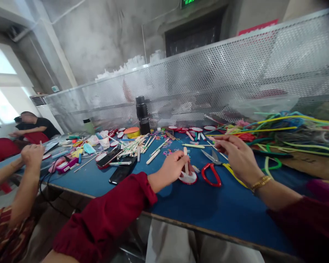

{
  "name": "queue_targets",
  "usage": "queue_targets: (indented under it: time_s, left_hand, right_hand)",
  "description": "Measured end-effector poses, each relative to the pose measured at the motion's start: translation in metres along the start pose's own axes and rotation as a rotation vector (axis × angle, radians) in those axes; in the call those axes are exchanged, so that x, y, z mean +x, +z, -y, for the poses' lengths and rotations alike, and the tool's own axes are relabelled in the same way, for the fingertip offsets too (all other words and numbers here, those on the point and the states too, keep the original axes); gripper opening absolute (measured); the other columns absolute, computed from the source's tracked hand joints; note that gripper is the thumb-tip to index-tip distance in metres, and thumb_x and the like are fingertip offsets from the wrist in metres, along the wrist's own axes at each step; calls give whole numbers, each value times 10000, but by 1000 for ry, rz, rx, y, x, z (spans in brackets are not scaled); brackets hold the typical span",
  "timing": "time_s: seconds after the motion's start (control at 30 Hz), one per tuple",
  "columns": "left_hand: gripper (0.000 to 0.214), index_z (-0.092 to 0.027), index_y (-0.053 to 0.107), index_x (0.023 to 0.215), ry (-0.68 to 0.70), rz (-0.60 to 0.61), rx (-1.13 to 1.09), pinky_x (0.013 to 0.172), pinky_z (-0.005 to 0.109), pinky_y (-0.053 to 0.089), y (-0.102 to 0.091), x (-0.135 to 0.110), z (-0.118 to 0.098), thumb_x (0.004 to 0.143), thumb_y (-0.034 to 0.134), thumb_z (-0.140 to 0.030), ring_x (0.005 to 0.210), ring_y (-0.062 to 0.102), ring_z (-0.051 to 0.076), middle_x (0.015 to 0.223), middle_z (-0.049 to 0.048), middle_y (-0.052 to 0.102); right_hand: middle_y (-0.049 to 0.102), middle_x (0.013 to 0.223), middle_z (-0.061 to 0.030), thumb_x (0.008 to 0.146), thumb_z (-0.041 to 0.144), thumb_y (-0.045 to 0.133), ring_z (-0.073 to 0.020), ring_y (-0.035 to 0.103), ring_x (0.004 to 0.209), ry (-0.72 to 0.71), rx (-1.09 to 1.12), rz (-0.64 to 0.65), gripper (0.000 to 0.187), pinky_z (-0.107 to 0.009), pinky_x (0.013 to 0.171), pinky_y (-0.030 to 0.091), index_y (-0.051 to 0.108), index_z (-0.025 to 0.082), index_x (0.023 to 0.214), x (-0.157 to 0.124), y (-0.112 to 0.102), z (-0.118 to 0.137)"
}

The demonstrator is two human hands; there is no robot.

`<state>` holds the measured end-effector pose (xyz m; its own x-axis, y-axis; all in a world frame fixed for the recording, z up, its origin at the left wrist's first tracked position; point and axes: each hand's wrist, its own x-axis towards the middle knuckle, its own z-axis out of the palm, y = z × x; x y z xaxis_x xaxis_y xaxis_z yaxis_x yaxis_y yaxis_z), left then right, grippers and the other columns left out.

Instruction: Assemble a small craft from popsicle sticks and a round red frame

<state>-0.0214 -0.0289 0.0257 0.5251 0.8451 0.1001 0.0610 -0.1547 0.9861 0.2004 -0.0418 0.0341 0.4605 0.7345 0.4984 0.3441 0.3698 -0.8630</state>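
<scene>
My left hand (173, 167) is closed around a flat wooden craft stick (185, 160), which stands upright over a small white disc with a red rim (188, 178). The fingers hide where stick and disc meet. My right hand (238, 157), raised above the table, has thumb and fingertips pinched together; what is between them is too small to name. Between my hands lie red-handled scissors (211, 176), blades pointing away from me. A curved yellow strip (234, 175) runs beneath my right hand.
Colourful pipe cleaners (296, 128) pile up at the right. A black bottle (143, 116) stands by the perforated metal screen (197, 80). Wooden sticks (134, 147), phones (122, 171) and craft bits crowd the left. A co-worker's hands (33, 157) are at far left.
</scene>
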Motion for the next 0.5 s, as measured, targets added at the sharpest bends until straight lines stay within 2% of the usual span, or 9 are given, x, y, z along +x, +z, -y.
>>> queue_targets:
  time_s: [0.07, 0.23, 0.37, 0.5]
  left_hand:
    - [273, -209, 514, 968, -107, 50, -112, 564, 266, 477, 4, -1, 2, 982, 539, -481, 575, 645, 163, 726, 18, 686]
    - [432, -185, 551, 1096, -222, 198, -305, 641, 284, 568, 7, -6, 23, 868, 735, -501, 701, 746, 188, 847, 45, 717]
    - [531, -170, 564, 1150, -262, 215, -374, 668, 283, 586, 6, -11, 32, 818, 800, -511, 770, 772, 201, 900, 70, 730]
    - [541, -163, 580, 1174, -229, 229, -397, 647, 244, 577, 5, -18, 23, 841, 787, -536, 802, 781, 195, 926, 86, 739]
  right_hand:
    - [712, 846, -32, 865, 425, 627, -182, 642, 781, 44, -64, 59, 298, -318, 723, 503, 754, 202, 1016, -6, 0, -8]
    - [761, 1070, -76, 944, 444, 590, -242, 702, 955, -65, -221, 180, 299, -393, 870, 534, 744, 241, 1102, -13, 3, -17]
    - [761, 1154, -79, 955, 447, 592, -282, 711, 1074, -125, -255, 174, 269, -446, 984, 541, 747, 278, 1095, -10, 2, -19]
    - [765, 1117, -85, 972, 503, 593, -286, 733, 998, -82, -237, 232, 299, -453, 928, 575, 744, 290, 1118, -16, 0, -21]
